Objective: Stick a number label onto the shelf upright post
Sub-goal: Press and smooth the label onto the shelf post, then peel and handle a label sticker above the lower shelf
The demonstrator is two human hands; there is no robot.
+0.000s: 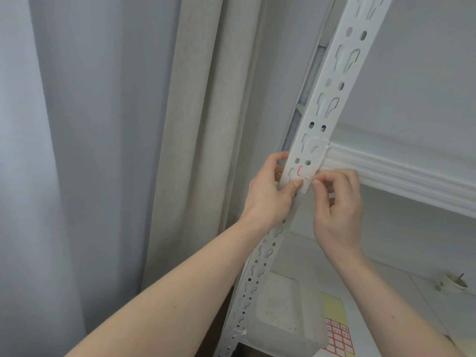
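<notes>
A white perforated shelf upright post (332,81) runs diagonally from bottom left to top right. A small white label with a red border (305,173) lies on the post just below where the shelf beam joins. My left hand (268,194) grips the post from the left, its thumb pressing the label's lower edge. My right hand (337,202) pinches the label's right side with curled fingers. Most of the label's print is hidden by my fingers.
A ribbed white shelf beam (401,176) runs right from the post. On the lower shelf stand a white plastic box (286,313) and a sheet of red-bordered labels (340,336) on yellow backing. Grey curtains (103,150) hang at the left. A tape roll (453,282) lies far right.
</notes>
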